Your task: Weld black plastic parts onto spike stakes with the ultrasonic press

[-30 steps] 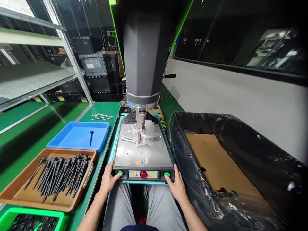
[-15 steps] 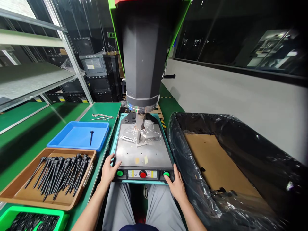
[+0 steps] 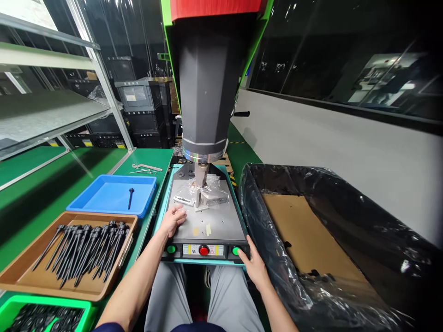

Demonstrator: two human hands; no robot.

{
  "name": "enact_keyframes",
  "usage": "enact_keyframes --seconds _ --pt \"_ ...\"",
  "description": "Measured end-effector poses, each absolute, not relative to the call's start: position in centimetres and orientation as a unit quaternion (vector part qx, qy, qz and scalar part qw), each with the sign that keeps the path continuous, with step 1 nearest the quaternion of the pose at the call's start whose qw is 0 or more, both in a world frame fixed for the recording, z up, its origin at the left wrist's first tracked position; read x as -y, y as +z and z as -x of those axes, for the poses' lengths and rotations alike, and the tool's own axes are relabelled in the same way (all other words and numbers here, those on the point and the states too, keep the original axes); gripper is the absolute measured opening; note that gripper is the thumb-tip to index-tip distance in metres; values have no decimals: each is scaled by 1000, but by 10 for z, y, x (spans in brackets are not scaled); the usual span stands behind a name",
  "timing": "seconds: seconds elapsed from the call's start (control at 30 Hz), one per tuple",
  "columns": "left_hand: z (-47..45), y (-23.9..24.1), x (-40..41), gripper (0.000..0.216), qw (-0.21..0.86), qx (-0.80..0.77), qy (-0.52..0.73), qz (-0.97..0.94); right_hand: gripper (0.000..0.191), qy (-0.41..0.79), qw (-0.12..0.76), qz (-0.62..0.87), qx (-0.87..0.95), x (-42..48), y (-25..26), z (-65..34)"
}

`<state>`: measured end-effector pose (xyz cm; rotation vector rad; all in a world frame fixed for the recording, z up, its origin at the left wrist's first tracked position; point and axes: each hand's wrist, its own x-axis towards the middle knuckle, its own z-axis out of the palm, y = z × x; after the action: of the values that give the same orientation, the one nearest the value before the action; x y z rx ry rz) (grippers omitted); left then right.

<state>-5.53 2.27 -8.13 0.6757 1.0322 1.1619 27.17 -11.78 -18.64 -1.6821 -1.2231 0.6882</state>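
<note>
My left hand reaches over the left side of the metal machine plate, fingers partly extended toward the fixture, holding nothing I can see. My right hand rests at the plate's front right corner, thumb by the right green button and fingers spread along the side edge. A left green button and a red button sit on the front panel. Above the plate, the press head ends in a metal horn over a fixture block with clear plastic film around it.
At left, a brown tray holds several black bolt-like parts, a blue tray holds one, and a green bin holds small black parts. Wrenches lie behind. A black-lined box with cardboard stands at right.
My left hand has left the area by the left green button and moved forward and inward over the plate. My right hand stays at the right corner. The view has shifted slightly.
</note>
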Motion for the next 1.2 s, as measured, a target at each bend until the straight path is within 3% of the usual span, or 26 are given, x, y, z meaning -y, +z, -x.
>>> enact_keyframes --seconds 0.23,0.33,0.43,0.53,0.6,0.77,0.87,1.07,1.2 --pt "54 -44 4 28 682 -403 529 -304 57 214 583 674 400 101 -146 -248" --pt "50 -20 12 26 718 -357 524 -286 54 375 579 604 398 94 -127 -207" --pt "44 -4 14 22 744 -315 532 -252 50 566 501 500 422 84 -119 -154" --pt "38 1 12 14 765 -277 539 -215 51 628 432 426 488 61 -111 -107" --pt "36 1 11 9 772 -262 542 -202 42 543 435 441 567 37 -102 -90" --pt "36 5 9 5 769 -256 551 -199 38 144 591 548 573 -30 -62 -94" --pt "36 11 5 5 767 -263 551 -199 40 28 592 568 571 -57 -38 -108" --pt "35 17 -3 11 758 -261 560 -209 26 76 487 615 615 -81 -11 -126" --pt "34 16 -9 13 742 -286 570 -205 22 89 486 599 630 -83 -4 -130"
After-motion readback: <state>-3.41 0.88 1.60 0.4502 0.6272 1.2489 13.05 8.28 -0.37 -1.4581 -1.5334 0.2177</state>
